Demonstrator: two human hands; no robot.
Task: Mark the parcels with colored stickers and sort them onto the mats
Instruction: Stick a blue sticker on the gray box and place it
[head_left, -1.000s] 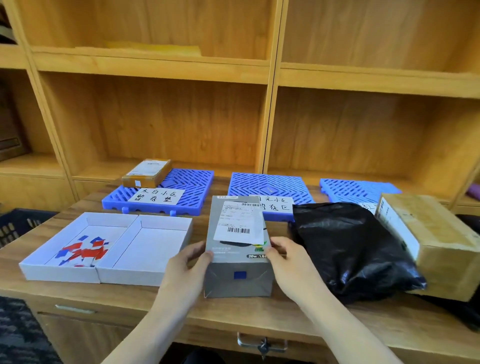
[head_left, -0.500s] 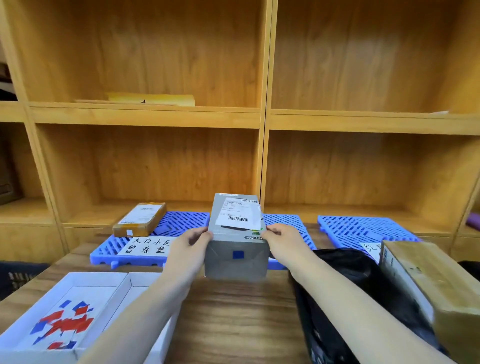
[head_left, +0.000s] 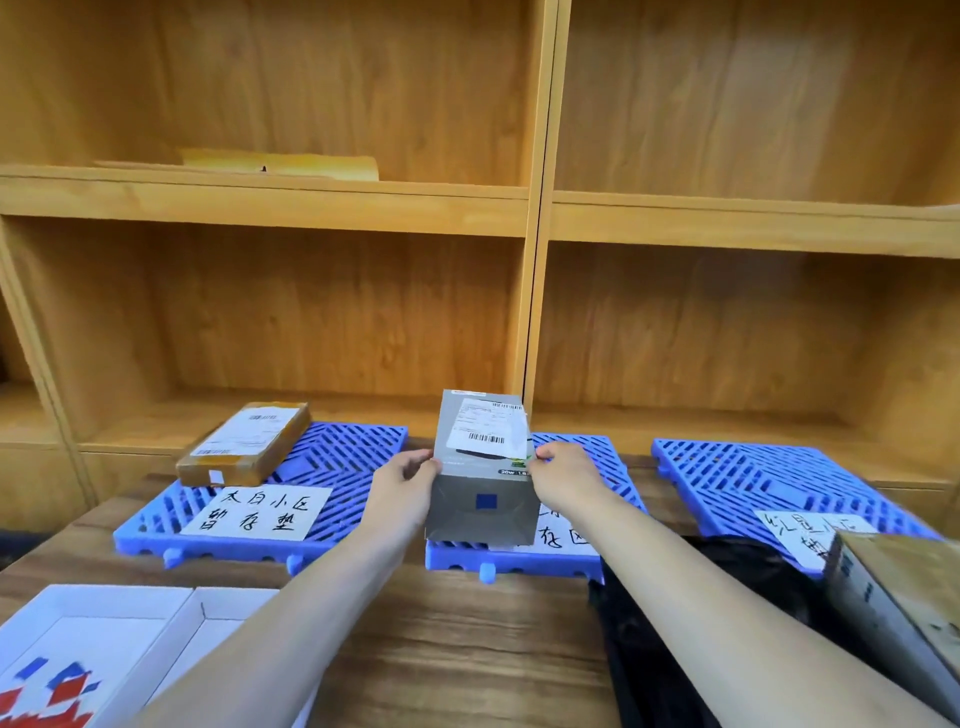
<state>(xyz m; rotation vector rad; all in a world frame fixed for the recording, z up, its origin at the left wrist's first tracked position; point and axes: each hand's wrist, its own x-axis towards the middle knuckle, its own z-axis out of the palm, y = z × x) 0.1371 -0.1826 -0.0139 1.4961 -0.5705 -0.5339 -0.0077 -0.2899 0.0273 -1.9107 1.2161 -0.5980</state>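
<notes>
Head: grey parcel (head_left: 480, 478) pinched between both hands' fingers (head_left: 423, 462).

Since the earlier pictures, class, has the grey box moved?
Yes. The grey box, held by both hands, went from the desk's near edge to above the middle blue mat.

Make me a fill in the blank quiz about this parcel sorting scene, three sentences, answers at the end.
1. Both hands, left and right, hold the grey box over the ____ of the three blue mats.
2. The square sticker on the grey box is ____.
3. The brown parcel lies on the ____ mat.

Answers: middle; blue; left
</notes>
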